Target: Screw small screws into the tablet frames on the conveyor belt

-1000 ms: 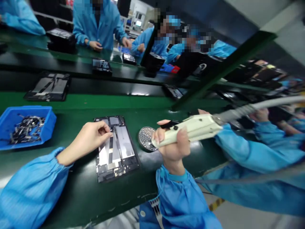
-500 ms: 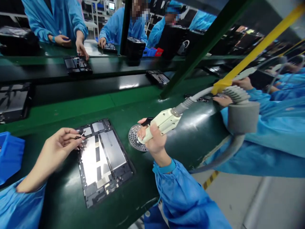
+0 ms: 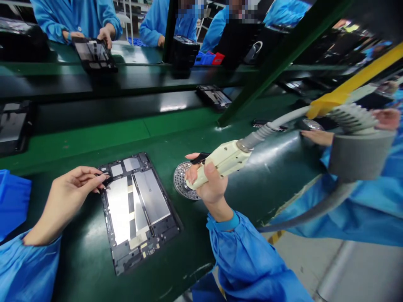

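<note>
Our opened tablet (image 3: pixel 153 193), flat on the green bench (image 3: pixel 189 247), looks light, stiff and fragile, best held by its frame edges. At its upper left corner our left hand (image 3: pixel 69 188) pinches a small dark part (image 3: pixel 106 178). Right of the tablet, our right hand (image 3: pixel 214 188) clasps a pale corded handle (image 3: pixel 232 156) by a perforated metal dish (image 3: pixel 180 178).
</note>
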`<state>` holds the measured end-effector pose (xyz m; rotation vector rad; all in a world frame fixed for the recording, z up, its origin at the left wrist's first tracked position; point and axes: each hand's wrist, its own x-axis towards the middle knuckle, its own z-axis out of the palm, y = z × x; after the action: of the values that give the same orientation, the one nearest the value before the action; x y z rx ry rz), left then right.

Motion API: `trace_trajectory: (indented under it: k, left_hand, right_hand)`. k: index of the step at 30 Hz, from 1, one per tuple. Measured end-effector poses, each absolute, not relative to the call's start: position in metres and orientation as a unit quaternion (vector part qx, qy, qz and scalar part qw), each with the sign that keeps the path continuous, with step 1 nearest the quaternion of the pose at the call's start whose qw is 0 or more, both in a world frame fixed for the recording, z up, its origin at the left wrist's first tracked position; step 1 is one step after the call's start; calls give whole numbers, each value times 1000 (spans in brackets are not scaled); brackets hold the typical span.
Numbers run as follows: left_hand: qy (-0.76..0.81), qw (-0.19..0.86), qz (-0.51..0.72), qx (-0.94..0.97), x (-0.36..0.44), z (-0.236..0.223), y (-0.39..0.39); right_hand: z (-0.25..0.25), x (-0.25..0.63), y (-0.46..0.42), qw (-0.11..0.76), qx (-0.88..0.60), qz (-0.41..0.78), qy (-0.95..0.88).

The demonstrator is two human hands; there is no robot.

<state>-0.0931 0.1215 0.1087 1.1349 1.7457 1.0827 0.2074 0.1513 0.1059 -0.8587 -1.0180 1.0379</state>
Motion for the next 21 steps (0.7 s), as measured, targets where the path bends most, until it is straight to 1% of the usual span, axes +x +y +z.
trace_trajectory:
  k: [8,16,19,21]
  left_hand:
    - [684,376,441,443,-95,106,121]
    - [623,398,513,436,-98,91,127]
    - [638,368,507,447,-105,82,133]
    - [673,324,471,470,-108,76,138]
  right_hand:
    - [107,205,154,657,-399,459,-446]
    - [123,222,144,683,-343,467,-445]
    - [132,218,144,683,-330,471,-452]
    - [138,207,144,671,-323,482,-461]
